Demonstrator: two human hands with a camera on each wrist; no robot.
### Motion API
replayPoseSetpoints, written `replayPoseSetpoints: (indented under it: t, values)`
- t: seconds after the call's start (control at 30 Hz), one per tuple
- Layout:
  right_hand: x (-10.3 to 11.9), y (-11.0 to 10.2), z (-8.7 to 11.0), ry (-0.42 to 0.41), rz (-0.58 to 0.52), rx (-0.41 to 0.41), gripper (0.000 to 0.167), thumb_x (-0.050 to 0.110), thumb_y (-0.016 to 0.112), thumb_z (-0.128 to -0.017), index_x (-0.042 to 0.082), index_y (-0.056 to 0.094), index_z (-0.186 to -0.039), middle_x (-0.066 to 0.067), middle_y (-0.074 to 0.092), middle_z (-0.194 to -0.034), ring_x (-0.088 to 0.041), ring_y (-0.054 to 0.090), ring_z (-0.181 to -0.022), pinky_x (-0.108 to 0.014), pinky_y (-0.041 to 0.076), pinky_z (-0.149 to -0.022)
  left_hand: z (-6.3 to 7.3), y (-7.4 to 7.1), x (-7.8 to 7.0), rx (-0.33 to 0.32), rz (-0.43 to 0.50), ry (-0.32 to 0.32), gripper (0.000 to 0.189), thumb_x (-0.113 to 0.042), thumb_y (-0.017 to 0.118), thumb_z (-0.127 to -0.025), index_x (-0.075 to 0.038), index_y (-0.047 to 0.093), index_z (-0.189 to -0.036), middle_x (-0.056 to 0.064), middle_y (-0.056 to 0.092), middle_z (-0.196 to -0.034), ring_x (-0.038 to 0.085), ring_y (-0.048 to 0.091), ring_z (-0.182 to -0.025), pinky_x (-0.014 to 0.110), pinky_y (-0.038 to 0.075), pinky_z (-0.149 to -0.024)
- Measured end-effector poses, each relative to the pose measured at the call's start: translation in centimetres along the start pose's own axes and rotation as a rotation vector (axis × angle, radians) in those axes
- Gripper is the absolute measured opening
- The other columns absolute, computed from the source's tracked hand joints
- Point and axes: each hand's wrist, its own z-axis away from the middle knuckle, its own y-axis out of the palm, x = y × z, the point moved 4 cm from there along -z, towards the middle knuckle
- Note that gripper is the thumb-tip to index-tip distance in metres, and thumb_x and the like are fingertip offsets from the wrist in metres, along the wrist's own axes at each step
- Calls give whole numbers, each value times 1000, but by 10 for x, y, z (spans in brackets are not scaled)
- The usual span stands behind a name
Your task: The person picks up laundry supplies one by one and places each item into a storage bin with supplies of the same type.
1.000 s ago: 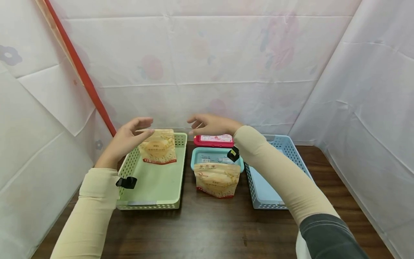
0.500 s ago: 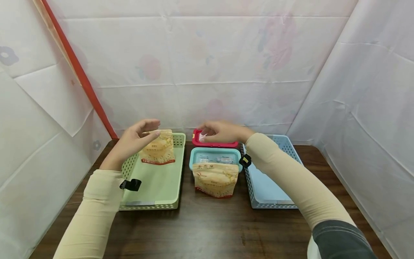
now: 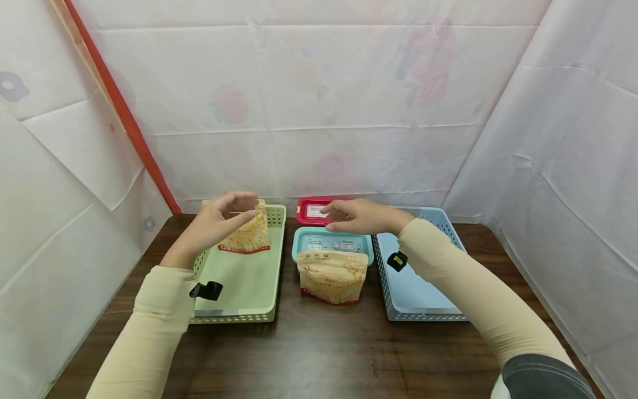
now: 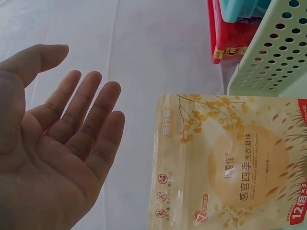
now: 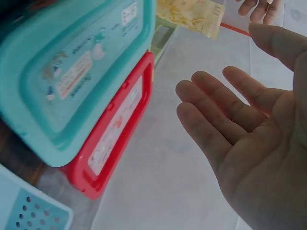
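Observation:
My left hand (image 3: pixel 216 224), fingers loosely bent and holding nothing, hovers over the back of the green basket (image 3: pixel 234 288). It overlaps a yellow pouch of laundry capsules (image 4: pixel 230 158) that stands upright at the basket's back end. Above the middle of the table, my right hand (image 3: pixel 361 216) is also relaxed, with nothing in its fingers. It overlaps the red-lidded box (image 5: pixel 117 127), which sits behind a teal-lidded box (image 5: pixel 76 72). In front of the teal box (image 3: pixel 331 241) stands a second yellow pouch (image 3: pixel 332 277).
To the right is a blue basket (image 3: pixel 411 282) with perforated walls. Dark wooden table (image 3: pixel 309 354) surface shows along the front. White cloth (image 3: pixel 319 100) encloses the back and both sides, with a red strip (image 3: pixel 124 116) slanting down at the left.
My right hand has moved right and slightly down, uncovering more of the red box. My left hand has shifted right and down, covering more of the pouch in the green basket.

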Motion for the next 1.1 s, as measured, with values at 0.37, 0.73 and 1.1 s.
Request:
replayPoseSetpoints:
  t: [0.37, 0.73, 1.1]
  values:
    - [-15, 11, 31, 20, -84, -13, 55, 43, 53, -104, 11, 47, -148, -4, 54, -143, -20, 50, -132, -44, 43, -107, 4, 9, -3, 33, -4, 8, 37, -26, 65, -100, -14, 60, -135, 5, 65, -125, 18, 60, -113, 25, 51, -88]
    - [-32, 18, 60, 44, -136, -89, 50, 45, 50, -105, 18, 49, -147, -9, 55, -141, -21, 54, -126, -50, 45, -103, 11, 21, -8, 62, 10, 30, 35, -24, 65, -100, -11, 62, -132, 2, 66, -123, 17, 60, -113, 30, 50, -90]
    - [-54, 32, 86, 68, -272, -173, 48, 40, 51, -106, 13, 50, -146, -5, 54, -142, -25, 51, -130, -53, 43, -104, 24, 37, -3, 103, 97, 33, 33, -18, 66, -100, -10, 63, -131, 5, 67, -120, 23, 65, -108, 32, 56, -85]
